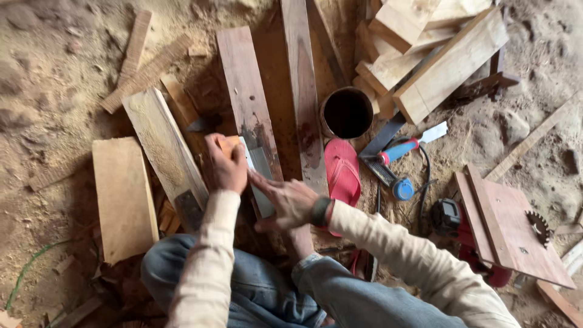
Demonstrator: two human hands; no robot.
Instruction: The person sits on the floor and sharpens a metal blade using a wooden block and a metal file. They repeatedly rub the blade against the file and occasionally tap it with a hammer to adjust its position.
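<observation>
Your left hand grips a small wooden block against the reddish plank. Your right hand, fingers spread flat, presses that plank just beside. A grey smeared patch lies beneath your hands; beyond them the plank is bare.

The left hand hides most of a small wooden block, and the red-based saw table runs off the right edge.
</observation>
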